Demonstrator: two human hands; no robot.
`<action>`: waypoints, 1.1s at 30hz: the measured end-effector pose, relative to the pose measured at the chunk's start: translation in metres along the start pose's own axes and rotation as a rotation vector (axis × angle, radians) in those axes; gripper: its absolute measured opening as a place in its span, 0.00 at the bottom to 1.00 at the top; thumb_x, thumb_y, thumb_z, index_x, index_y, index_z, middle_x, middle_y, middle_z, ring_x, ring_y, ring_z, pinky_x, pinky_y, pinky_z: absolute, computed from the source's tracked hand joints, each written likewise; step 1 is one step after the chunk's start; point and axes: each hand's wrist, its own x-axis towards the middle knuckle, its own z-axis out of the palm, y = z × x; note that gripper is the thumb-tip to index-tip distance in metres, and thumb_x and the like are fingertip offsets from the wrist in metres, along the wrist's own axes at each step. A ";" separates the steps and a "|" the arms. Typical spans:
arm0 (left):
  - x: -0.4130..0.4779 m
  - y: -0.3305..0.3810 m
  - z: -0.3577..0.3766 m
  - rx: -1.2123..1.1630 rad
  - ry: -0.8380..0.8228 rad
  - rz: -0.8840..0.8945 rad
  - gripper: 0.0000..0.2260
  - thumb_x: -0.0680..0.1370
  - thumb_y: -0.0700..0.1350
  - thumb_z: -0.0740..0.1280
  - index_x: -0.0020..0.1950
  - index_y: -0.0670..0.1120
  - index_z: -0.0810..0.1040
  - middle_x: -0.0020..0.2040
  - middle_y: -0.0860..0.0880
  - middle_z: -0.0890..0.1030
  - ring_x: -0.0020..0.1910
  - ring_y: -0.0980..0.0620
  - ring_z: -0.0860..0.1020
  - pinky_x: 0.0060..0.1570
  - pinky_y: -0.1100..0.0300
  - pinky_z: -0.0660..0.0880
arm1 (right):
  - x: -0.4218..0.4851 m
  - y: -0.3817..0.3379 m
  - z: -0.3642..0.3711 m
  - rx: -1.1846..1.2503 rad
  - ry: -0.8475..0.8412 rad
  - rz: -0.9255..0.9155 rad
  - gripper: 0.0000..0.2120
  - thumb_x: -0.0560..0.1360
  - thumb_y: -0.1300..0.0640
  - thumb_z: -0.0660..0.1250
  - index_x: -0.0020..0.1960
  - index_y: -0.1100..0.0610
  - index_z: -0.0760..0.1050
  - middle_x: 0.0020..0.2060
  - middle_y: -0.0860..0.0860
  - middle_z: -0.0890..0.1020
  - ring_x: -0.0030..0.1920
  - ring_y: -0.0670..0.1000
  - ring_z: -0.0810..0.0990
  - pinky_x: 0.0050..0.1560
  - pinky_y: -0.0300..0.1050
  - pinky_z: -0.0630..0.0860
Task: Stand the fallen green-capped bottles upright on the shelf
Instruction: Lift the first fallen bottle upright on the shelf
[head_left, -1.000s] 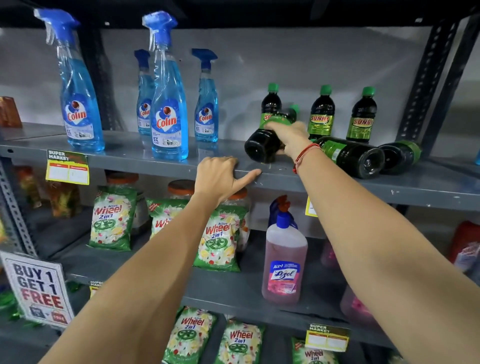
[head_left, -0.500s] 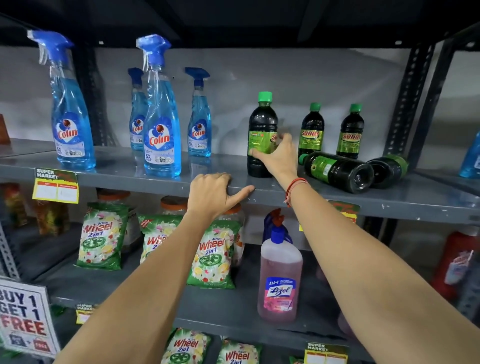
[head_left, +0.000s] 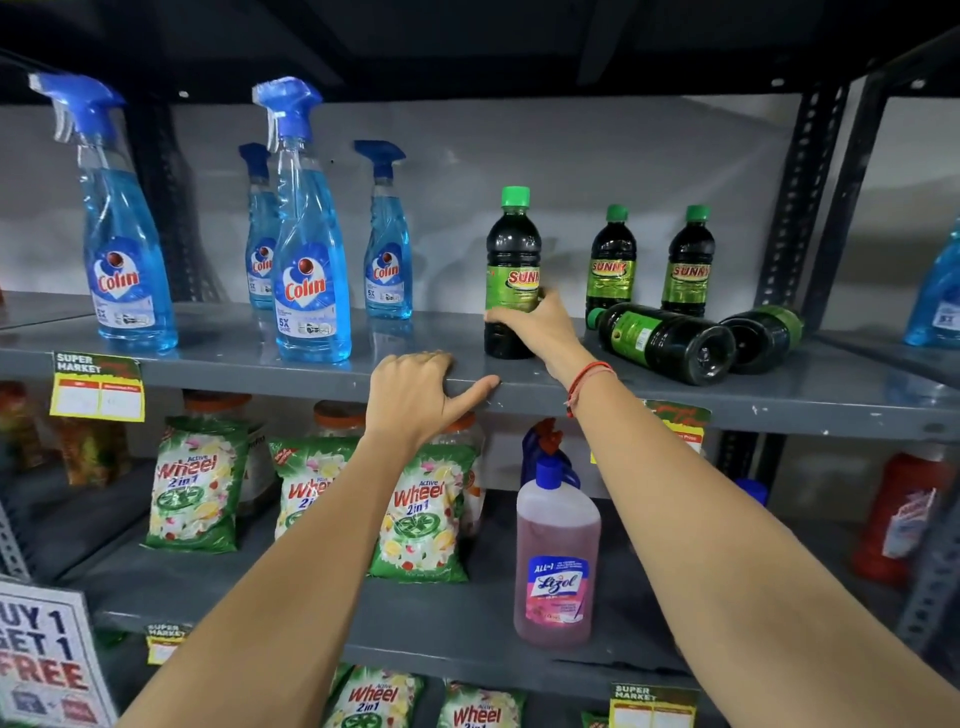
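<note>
1. Head view: a grey metal shelving rack with slotted uprights stands against a pale wall; its upper grey metal shelf (head_left: 270, 371) carries cleaning products, and a yellow price tag (head_left: 97, 387) hangs on its front edge at the left.
2. At the left of that shelf stand four clear spray bottles of blue liquid with blue trigger heads (head_left: 310, 260), all upright, two at the front and two behind.
3. The right hand (head_left: 535, 327), a red thread bracelet (head_left: 587, 379) at its wrist, is wrapped around the lower part of a dark plastic bottle with a green cap and green label (head_left: 511, 260). This bottle stands upright on the shelf near the front edge.
4. The left hand (head_left: 415, 395) holds nothing; its fingers curl over the front edge of the shelf with the thumb stretched along the lip.
5. Behind and to the right, two more upright green-capped dark bottles (head_left: 613, 260) stand side by side near the wall.
6. In front of them, two fallen green-capped dark bottles (head_left: 670, 340) lie on their sides, touching each other, bases turned toward the camera.
7. On the shelf below stand green detergent pouches (head_left: 195, 499), with orange-lidded jars behind them, and a pink liquid bottle with a blue cap (head_left: 556, 561).
8. A "buy 1 get 1 free" sign (head_left: 44, 654) stands at lower left.
</note>
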 end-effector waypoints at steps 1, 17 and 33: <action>0.000 0.000 0.000 -0.001 0.001 0.000 0.38 0.72 0.72 0.44 0.42 0.44 0.81 0.38 0.46 0.84 0.38 0.45 0.80 0.40 0.54 0.72 | 0.001 0.001 -0.001 0.041 -0.031 0.021 0.29 0.62 0.52 0.77 0.60 0.58 0.72 0.54 0.54 0.80 0.58 0.54 0.78 0.51 0.45 0.74; -0.001 0.002 -0.003 -0.012 -0.012 0.000 0.38 0.72 0.72 0.44 0.44 0.43 0.82 0.41 0.45 0.84 0.41 0.46 0.81 0.42 0.55 0.73 | -0.004 0.002 0.002 -0.089 -0.036 -0.052 0.34 0.62 0.46 0.78 0.62 0.57 0.71 0.59 0.55 0.79 0.62 0.55 0.75 0.64 0.52 0.73; -0.001 0.001 -0.006 0.004 -0.018 0.029 0.36 0.72 0.72 0.47 0.41 0.44 0.81 0.37 0.46 0.83 0.38 0.45 0.80 0.38 0.56 0.71 | -0.039 -0.005 -0.012 -0.066 -0.083 -0.083 0.29 0.62 0.44 0.78 0.59 0.53 0.74 0.56 0.52 0.81 0.60 0.52 0.77 0.58 0.47 0.76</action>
